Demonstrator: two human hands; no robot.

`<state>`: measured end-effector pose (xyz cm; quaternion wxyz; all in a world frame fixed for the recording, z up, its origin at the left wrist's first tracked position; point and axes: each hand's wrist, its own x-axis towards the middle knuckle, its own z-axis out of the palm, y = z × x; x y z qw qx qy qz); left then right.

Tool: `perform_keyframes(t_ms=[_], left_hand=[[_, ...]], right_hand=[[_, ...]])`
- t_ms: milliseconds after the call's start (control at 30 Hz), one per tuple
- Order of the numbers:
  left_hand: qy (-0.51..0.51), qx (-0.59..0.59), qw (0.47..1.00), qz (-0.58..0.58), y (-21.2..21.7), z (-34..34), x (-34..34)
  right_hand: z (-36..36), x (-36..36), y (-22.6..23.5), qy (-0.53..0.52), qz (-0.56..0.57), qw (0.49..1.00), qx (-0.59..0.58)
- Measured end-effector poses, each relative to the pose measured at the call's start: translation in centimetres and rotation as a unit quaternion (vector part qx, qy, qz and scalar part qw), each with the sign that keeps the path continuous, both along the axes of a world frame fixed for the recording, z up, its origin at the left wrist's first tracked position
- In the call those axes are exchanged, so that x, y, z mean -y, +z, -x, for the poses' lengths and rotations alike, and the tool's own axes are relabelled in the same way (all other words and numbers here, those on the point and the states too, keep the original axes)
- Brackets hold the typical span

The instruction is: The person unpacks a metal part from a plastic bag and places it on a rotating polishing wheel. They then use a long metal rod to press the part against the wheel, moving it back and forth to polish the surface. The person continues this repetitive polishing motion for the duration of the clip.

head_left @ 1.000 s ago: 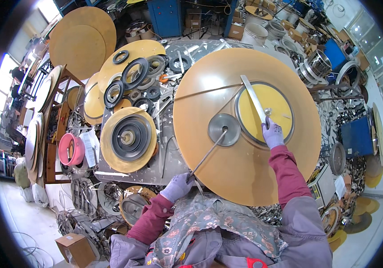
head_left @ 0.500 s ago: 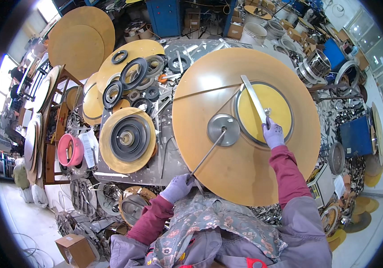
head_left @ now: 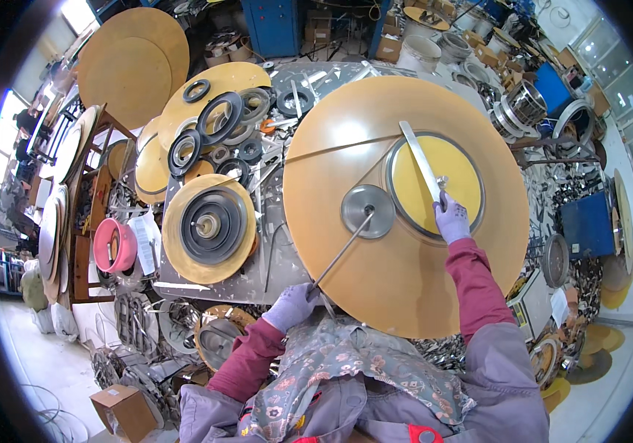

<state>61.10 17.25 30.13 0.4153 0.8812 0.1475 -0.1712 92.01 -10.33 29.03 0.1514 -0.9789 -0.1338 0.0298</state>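
Note:
A large tan disc [head_left: 331,170] fills the middle of the bench. On it lies a smaller yellow disc [head_left: 416,181] ringed by a dark rim. My right hand [head_left: 452,218], in a pale purple glove, is closed around the lower end of a flat metal bar [head_left: 418,156] that lies across the yellow disc. My left hand [head_left: 291,306], gloved alike, grips a thin metal rod [head_left: 341,254]. The rod's far end meets the centre of a small grey disc [head_left: 378,209], beside the yellow one. A narrow strip [head_left: 342,149] stretches from the large disc's left edge toward the dark rim.
Left of the large disc, a tan disc with dark stacked rings [head_left: 241,214] stands on the grey bench [head_left: 257,290]. Several black rings [head_left: 222,118] lie behind it. A pink tub [head_left: 126,246] is farther left. Metal scraps [head_left: 552,196] crowd the right side.
The view has shifted very slightly. Both hands keep their holds on the rod and the bar, with no clear movement of either.

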Motion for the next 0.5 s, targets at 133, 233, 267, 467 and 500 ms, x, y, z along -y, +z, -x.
perform_keyframes(t_ms=[133,233,267,467,500], left_hand=[[0.004,-0.01,1.0,0.019,-0.1,0.1,0.0],[0.011,0.001,1.0,0.007,-0.1,0.0,-0.2],[0.01,-0.003,1.0,0.008,-0.6,0.1,-0.3],[0.003,-0.019,1.0,0.021,0.4,-0.1,-0.2],[0.007,-0.028,0.999,0.029,0.6,-0.1,-0.1]], right_hand=[[0.0,-0.1,0.4,-0.003,-0.015,1.0,-0.013],[0.2,-0.2,0.4,0.002,-0.025,1.0,-0.006],[0.1,-0.1,0.3,-0.002,-0.021,1.0,-0.002],[0.1,-0.3,0.3,-0.011,-0.011,1.0,-0.011],[0.1,-0.3,0.3,-0.011,-0.01,1.0,-0.01]])
